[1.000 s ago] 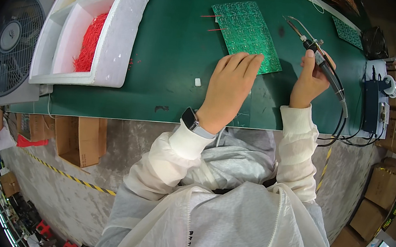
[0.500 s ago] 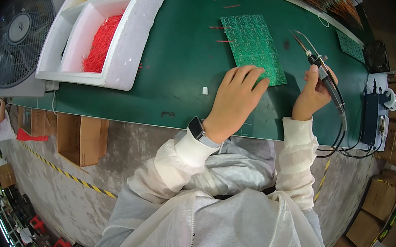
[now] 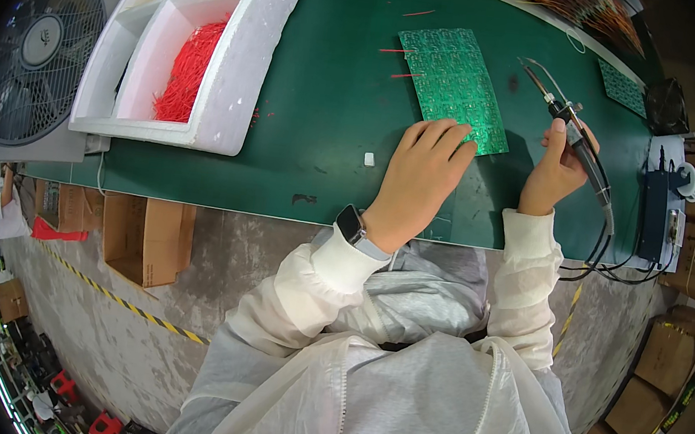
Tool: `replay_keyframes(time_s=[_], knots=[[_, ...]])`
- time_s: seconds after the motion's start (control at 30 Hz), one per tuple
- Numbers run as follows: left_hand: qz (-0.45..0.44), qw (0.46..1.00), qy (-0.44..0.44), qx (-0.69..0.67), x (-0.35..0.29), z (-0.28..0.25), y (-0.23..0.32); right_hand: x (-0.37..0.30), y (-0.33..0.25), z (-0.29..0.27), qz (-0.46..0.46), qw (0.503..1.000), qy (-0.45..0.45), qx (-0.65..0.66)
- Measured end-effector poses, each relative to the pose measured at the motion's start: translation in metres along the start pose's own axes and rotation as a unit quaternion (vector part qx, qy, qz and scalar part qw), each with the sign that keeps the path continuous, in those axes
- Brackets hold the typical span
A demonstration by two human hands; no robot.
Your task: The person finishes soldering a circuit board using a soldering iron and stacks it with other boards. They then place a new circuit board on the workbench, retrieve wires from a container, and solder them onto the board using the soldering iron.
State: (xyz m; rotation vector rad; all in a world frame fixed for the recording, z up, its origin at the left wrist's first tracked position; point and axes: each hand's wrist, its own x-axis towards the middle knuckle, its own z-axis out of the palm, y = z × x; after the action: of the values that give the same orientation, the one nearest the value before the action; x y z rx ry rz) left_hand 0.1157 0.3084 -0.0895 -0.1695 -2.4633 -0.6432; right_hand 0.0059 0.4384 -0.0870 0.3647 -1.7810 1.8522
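Note:
A green printed circuit board panel (image 3: 457, 79) lies aslant on the green bench mat. Two thin red wires (image 3: 405, 75) stick out from its left edge. My left hand (image 3: 426, 170) rests at the panel's near edge, its fingers stretched out over the corner; what lies beneath the fingertips is hidden. To the right of the panel, my right hand (image 3: 557, 168) grips a soldering iron (image 3: 580, 142) with a thin curved feed tube. The iron's tip points up and left, raised apart from the panel.
At left stands a white foam tray (image 3: 231, 75) with red wires (image 3: 188, 70) in its compartments, beside a fan (image 3: 37, 44). A small white block (image 3: 369, 159) lies left of my left hand. Another circuit board (image 3: 622, 87) and a dark power unit (image 3: 655, 209) sit at right.
The whole view has shifted slightly, with the bench appearing a little farther right. Both hands, the panel and the iron keep nearly the same places relative to one another.

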Motion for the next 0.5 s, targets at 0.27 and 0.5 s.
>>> replay_keyframes(time_s=[0.27,0.5], knots=[[-0.066,0.995,0.079,0.013,0.015,-0.094,-0.015,0.0,0.0,-0.004,0.028,1.0,0.004,0.008],[-0.265,0.919,-0.236,0.174,0.007,-0.234,-0.178,-0.005,-0.004,0.005,0.028,0.999,-0.019,0.027]])
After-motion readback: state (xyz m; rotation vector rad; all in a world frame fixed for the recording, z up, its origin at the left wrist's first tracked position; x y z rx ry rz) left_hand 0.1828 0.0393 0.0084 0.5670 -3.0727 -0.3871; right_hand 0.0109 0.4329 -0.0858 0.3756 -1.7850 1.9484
